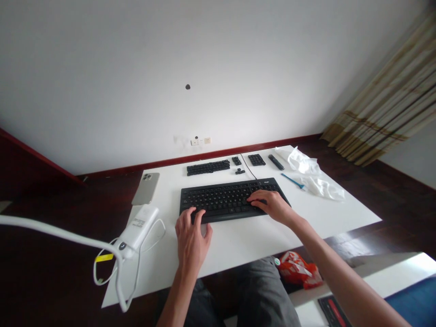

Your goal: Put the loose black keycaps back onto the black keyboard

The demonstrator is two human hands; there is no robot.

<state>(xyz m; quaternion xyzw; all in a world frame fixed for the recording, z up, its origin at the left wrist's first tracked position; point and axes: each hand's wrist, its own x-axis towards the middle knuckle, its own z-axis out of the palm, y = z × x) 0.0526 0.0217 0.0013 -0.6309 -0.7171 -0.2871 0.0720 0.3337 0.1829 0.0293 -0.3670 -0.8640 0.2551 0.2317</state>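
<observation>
Two loosely spread hands rest on one black keyboard (226, 200): left hand (191, 236) at its near edge, right hand (269, 205) over its right end; four black key blocks (208, 167) lie near the table's (235, 247) far edge.

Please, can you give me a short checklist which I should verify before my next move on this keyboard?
1. Left hand on keyboard: ok, resting at its front left.
2. Right hand: ok, on the keys at right.
3. Loose keycaps: ok, in tidy groups behind the keyboard.
4. Black cable: ok, lying behind the keyboard, no tangle seen.
5. White cable: not ok, looping over the table's front edge near the left hand.
6. Keycap seating on the keyboard: cannot tell, too small to see.
</observation>
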